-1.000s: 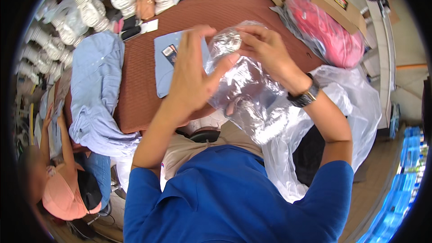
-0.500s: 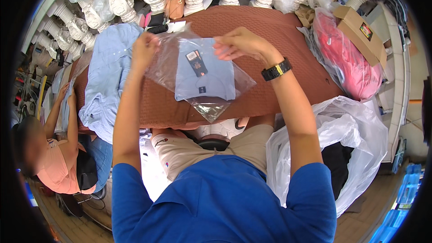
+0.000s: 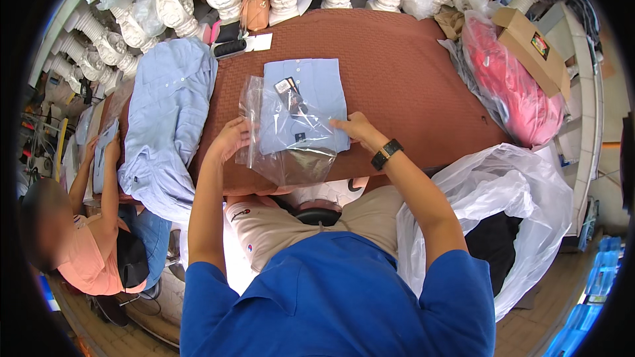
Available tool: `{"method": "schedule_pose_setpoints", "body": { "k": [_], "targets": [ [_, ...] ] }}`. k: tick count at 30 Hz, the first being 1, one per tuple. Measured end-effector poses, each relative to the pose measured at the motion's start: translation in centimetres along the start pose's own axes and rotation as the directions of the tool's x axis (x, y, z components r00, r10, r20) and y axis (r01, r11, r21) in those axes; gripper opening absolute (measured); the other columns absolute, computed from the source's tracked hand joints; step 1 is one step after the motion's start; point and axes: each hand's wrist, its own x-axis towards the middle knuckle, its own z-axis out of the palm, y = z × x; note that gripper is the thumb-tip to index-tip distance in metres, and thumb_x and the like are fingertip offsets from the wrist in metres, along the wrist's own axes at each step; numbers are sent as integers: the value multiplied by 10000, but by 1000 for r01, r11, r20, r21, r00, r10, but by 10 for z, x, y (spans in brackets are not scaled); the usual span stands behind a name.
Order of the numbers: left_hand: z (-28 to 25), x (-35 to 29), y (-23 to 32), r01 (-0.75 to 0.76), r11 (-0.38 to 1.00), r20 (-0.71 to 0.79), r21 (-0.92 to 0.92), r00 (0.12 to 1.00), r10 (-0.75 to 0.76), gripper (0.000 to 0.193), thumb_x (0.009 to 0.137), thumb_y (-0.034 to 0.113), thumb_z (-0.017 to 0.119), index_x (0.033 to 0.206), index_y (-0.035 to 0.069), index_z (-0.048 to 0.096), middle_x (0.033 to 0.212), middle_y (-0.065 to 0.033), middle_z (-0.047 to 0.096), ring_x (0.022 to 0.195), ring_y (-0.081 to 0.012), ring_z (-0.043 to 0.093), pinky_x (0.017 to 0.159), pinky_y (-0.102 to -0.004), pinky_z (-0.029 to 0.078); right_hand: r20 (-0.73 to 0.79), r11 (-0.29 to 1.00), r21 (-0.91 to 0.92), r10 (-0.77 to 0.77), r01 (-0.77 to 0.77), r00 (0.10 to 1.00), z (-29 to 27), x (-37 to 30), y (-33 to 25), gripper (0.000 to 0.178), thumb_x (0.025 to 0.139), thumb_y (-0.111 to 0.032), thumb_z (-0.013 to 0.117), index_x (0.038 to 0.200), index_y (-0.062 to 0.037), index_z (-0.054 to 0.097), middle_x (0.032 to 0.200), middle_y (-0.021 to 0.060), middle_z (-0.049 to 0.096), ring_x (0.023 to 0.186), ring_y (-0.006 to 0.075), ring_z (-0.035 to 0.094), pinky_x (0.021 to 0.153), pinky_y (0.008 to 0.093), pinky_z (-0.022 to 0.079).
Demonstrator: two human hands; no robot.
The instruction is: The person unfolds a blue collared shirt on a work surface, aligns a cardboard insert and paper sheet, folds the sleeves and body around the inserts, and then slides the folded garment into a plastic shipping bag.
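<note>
Over at the near left, a co-worker in a peach top [image 3: 92, 258] had light blue cloth [image 3: 102, 158] between two hands [image 3: 114, 149]. Next along, a loose blue shirt [image 3: 169, 102] sprawled across the left end of your brown-covered table [image 3: 403, 79], a black object [image 3: 230, 48] just beyond it. Then in came your left hand [image 3: 233, 139], fingers out at the left edge of a clear plastic bag [image 3: 291, 168]; whether they gripped it, I couldn't make out. And there was the folded blue shirt [image 3: 317, 76], flat in mid-table, the bag across its left and near parts, a dark tag [image 3: 288, 94] on its front. Your right hand [image 3: 358, 129] reached in at the shirt's right side, fingertips on it or on the film; a pinch, I couldn't say. Near right, a white plastic sack [image 3: 539, 218] held black cloth [image 3: 496, 244]; far right, a pink wrapped bundle [image 3: 506, 86] lay against a cardboard box [image 3: 529, 46].
</note>
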Motion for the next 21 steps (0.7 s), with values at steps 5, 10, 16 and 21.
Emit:
{"method": "schedule_pose_setpoints", "body": {
  "k": [5,10,16,21],
  "targets": [
    [16,-7,-21,-14,979,-48,204,999,25,166,1004,213,585,1058,86,679,1030,4,655,944,-116,577,825,-287,486,-69,975,199,-86,99,994,16,-4,-3,543,920,-310,698,1211,128,563,1171,251,660,1051,286,671,847,369,538],
    [43,-9,-31,-115,937,-90,329,984,153,236,1029,206,554,1040,56,735,911,10,682,783,-68,545,710,-213,437,-90,937,348,-7,39,996,15,-2,-3,468,968,-237,660,1250,107,515,1176,223,638,1029,242,643,849,358,536],
    [62,-6,-35,-113,964,-146,241,978,151,222,983,235,664,1030,29,733,867,3,675,748,-62,583,631,-208,459,-356,985,25,-150,170,922,17,3,19,463,970,-268,661,1198,106,512,1139,234,639,998,255,636,862,372,515],
    [87,-43,-12,-47,977,-156,209,984,81,254,1005,236,625,1028,13,744,836,13,674,724,-70,570,661,-227,473,-347,989,-80,-147,128,926,3,-41,-16,523,961,-324,650,1238,92,497,1197,324,610,1105,386,618,923,441,488]
  ]
}}
